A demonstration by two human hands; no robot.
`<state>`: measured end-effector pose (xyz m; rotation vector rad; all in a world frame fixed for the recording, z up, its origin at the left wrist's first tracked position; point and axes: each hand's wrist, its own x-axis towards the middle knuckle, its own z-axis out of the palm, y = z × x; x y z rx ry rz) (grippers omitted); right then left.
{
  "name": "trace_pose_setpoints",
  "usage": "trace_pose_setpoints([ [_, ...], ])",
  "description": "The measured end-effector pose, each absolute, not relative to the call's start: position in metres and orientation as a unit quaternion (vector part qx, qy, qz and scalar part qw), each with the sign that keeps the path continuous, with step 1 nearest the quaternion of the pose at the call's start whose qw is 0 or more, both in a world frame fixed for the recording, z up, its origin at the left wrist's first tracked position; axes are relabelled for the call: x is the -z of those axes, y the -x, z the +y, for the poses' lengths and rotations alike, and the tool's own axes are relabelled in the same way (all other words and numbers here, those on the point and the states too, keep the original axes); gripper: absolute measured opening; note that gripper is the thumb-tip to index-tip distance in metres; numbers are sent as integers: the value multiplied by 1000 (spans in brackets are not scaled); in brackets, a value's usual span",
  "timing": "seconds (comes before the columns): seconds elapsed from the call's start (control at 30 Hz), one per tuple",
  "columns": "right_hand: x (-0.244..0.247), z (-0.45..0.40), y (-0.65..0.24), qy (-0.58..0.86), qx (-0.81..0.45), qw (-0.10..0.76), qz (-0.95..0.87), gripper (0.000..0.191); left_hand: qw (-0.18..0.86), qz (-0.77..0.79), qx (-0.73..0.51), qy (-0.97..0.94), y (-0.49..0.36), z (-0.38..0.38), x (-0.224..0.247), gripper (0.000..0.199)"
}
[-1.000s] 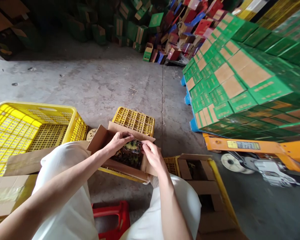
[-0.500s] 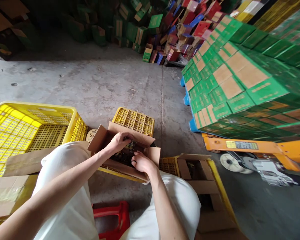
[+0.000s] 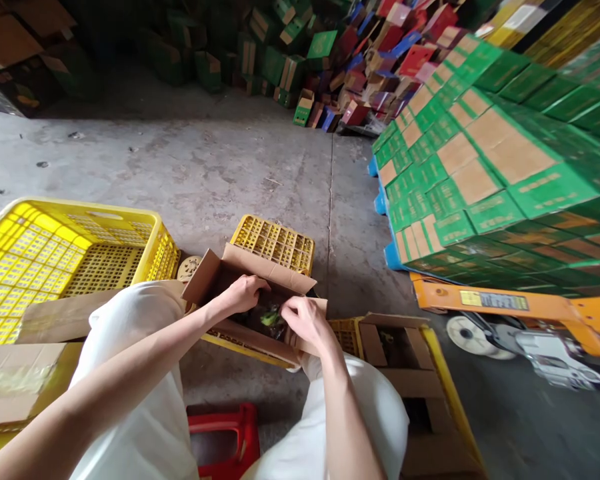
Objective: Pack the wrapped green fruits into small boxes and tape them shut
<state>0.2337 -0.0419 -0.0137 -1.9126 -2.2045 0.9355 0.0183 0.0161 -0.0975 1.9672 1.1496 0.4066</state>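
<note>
An open cardboard box (image 3: 267, 268) sits between my knees on an upturned yellow crate (image 3: 275, 243). My left hand (image 3: 245, 292) is inside the box toward its far side, its fingers curled together at the dark contents. Over the right part of the box, my right hand (image 3: 305, 317) has its fingers pinched at a dark, thin plastic-like bag. Something bright green (image 3: 270, 319) shows between the hands. What exactly either hand grips is too small and dark to make out.
A large yellow basket (image 3: 150, 250) stands at the left, beside a taped carton (image 3: 17, 380). More open boxes (image 3: 415, 383) are at my right knee. An orange pallet jack (image 3: 505, 301) and stacked green boxes (image 3: 480, 180) stand at the right. A red stool (image 3: 247, 440) is below.
My right hand has risen from inside the box toward its right side. Bright green now shows between the hands. My left hand has shifted slightly, and the whole view has moved a little.
</note>
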Motion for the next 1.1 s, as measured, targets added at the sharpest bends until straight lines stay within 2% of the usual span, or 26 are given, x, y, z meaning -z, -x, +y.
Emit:
trace_pose_setpoints([
  [0.17, 4, -41, -250, 664, -345, 191, -635, 28, 606, 405, -235, -643, -20, 16, 82, 54],
  [0.27, 4, -43, -255, 662, -348, 260, -611, 27, 717, 409, -244, -509, -25, 16, 70, 38],
  [0.37, 5, -44, -256, 656, -340, 299, -604, 27, 779, 427, -230, -398, -29, 14, 60, 24],
  [0.57, 3, -49, -245, 600, -385, 338, -614, 28, 712, 437, -272, -477, -33, 6, 49, 46],
  [0.73, 7, -47, -242, 586, -386, 369, -609, 30, 714, 446, -324, -431, -35, 4, 49, 58],
  [0.83, 17, -43, -250, 615, -361, 385, -586, 35, 716, 431, -359, -416, -36, 5, 45, 59],
  [0.93, 30, -40, -258, 656, -347, 364, -562, 43, 699, 423, -379, -434, -36, 7, 42, 57],
  [1.1, 41, -39, -261, 647, -418, 359, -527, 44, 686, 421, -420, -418, -37, 8, 40, 55],
])
